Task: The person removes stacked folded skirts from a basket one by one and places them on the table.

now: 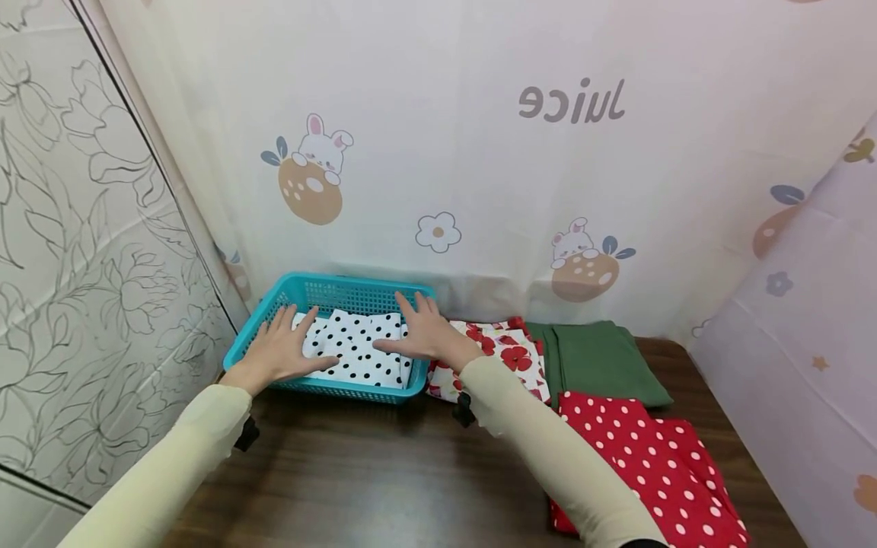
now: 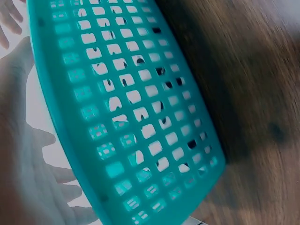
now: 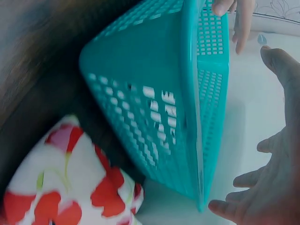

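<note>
A white cloth with black dots (image 1: 359,346) lies folded inside a turquoise plastic basket (image 1: 342,391) against the back curtain. Over the basket's left part hovers my left hand (image 1: 281,350), fingers spread. My right hand (image 1: 425,331) is above the basket's right end, its fingers also spread and holding nothing. In the left wrist view the perforated basket wall (image 2: 140,103) stands beside my left hand (image 2: 28,154). The right wrist view shows my right hand (image 3: 267,168) apart from the basket rim (image 3: 190,93).
Right of the basket lie a folded white cloth with red flowers (image 1: 517,358), a folded green cloth (image 1: 603,361) and a red cloth with white dots (image 1: 658,464), all on the dark wooden table (image 1: 370,479). Patterned curtains (image 1: 438,152) enclose the back and sides.
</note>
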Demonstrator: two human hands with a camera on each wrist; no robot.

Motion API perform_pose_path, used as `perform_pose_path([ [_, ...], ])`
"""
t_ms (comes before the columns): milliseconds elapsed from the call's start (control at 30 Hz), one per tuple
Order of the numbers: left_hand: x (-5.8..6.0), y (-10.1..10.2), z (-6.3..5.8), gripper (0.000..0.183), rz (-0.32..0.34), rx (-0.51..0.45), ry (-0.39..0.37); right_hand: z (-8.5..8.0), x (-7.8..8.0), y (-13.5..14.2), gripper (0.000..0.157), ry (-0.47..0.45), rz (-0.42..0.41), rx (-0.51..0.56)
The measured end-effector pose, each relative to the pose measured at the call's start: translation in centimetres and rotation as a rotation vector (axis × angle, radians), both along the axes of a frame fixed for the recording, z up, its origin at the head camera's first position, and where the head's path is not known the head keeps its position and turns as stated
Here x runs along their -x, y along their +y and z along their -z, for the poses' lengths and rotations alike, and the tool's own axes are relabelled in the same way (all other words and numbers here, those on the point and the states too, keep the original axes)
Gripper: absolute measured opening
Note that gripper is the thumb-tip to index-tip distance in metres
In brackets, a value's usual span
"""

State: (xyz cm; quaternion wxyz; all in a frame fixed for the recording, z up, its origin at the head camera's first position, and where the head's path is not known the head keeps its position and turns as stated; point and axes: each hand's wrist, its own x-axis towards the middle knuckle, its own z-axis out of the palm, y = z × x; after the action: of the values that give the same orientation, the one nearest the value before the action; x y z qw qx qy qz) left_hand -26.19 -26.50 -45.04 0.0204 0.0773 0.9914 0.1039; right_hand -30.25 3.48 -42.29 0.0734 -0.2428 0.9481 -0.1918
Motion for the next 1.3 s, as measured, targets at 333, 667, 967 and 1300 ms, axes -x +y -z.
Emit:
perform_pose_path([
  [333, 0.2, -0.9, 0.8, 0.117, -0.018, -0.062, -0.056, 1.7, -0.4, -3.2, 0.108, -0.103, 0.024, 0.02],
  [667, 0.7, -1.0, 1.3, 0.115, -0.05, -0.079, -0.113, 2.7, -0.7, -5.0, 0.105, -0.139, 0.096, 0.007],
  [967, 1.0, -1.3, 1.2, 0.118, -0.062, -0.093, -0.152, 2.7, -1.1, -5.9, 0.106, -0.2, 0.213, 0.113],
  [1300, 1.4, -1.2, 1.2, 0.12, -0.087, -0.105, -0.198, 3.0, -1.4, -6.1, 0.109, -0.338, 0.282, 0.262],
])
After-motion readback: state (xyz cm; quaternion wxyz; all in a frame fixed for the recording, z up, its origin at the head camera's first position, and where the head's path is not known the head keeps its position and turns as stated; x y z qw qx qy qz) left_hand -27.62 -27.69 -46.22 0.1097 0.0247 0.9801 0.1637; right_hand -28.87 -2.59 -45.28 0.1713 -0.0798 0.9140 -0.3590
